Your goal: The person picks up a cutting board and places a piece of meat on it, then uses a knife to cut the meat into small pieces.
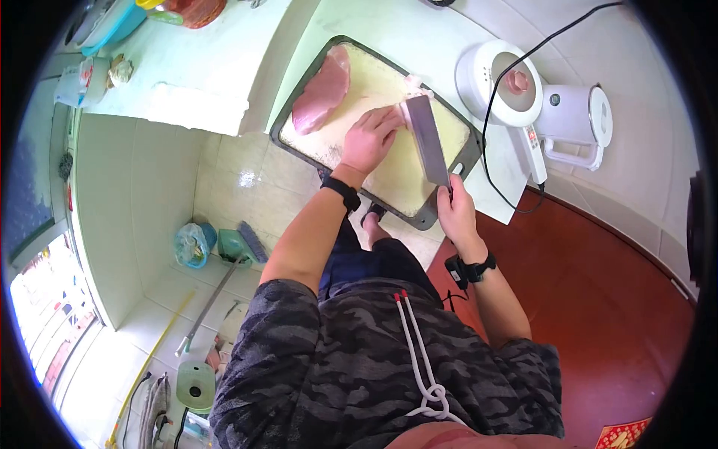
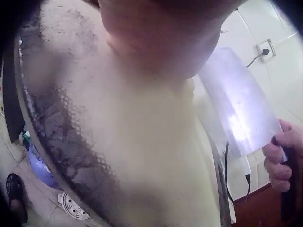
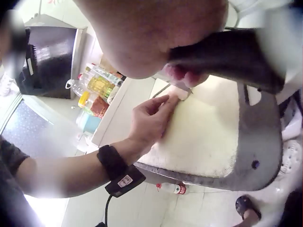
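My right hand [image 1: 458,212] grips the dark handle of a cleaver [image 1: 426,138], whose broad blade reaches across the cutting board [image 1: 389,176]. Against the blade's far end, my left hand [image 1: 365,142] holds a small pale-pink piece of meat [image 3: 179,91] with its fingertips. Scraps of meat [image 1: 416,87] lie on the blade's other side, near the board's far edge. A larger slab of raw meat [image 1: 323,91] rests on the board to the left of my left hand. In the left wrist view the fingertips are hidden behind the hand.
Right of the board stand a white cooker [image 1: 499,82] with a lid and a white kettle [image 1: 576,120]. A black cord [image 1: 490,135] loops past the board's right corner. The board overhangs the counter's near edge. Bottles [image 3: 100,86] stand on the side counter.
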`<state>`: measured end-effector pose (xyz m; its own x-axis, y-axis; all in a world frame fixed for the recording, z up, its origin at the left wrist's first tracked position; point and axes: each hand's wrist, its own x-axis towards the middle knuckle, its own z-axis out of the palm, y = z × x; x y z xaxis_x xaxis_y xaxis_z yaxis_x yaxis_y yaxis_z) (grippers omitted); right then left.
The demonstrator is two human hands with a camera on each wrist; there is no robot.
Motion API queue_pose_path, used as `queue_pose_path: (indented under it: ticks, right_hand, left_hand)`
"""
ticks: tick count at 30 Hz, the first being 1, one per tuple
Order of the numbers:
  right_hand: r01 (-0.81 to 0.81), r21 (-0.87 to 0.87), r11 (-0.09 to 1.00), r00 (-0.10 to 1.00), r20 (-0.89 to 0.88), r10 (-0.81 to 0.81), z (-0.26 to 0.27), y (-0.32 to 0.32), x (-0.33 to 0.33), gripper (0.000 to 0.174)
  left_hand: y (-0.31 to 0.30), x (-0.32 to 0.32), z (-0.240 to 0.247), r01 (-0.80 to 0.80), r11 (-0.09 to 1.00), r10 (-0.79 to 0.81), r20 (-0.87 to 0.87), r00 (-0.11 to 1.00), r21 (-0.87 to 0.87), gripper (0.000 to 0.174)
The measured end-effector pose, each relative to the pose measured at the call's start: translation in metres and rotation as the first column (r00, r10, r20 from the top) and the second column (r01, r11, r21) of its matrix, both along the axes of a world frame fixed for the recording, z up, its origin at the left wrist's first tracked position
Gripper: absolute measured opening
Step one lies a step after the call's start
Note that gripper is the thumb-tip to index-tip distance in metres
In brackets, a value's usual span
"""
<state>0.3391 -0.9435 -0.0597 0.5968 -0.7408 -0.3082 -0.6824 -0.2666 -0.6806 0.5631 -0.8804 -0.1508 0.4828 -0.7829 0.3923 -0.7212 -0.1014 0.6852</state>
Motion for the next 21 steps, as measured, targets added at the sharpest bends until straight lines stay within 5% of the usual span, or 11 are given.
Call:
queue_pose_path:
  ticks: [9, 21]
  right_hand:
    - [-0.012, -0.18, 0.984, 0.998, 0.058, 0.023, -0.001, 0.004, 0.036, 0.03]
    - [0.026, -0.108, 0.994, 0.996, -0.077, -0.034, -0.024, 0.004, 0.015, 0.028]
  left_hand:
    - [-0.002, 0.005, 0.001, -0.027, 1.0, 0.027, 0.04, 0.999, 0.006, 0.029]
    - [0.017, 0.007, -0.001, -0.06, 0.998, 0.06, 0.045, 0.997, 0.014, 0.034]
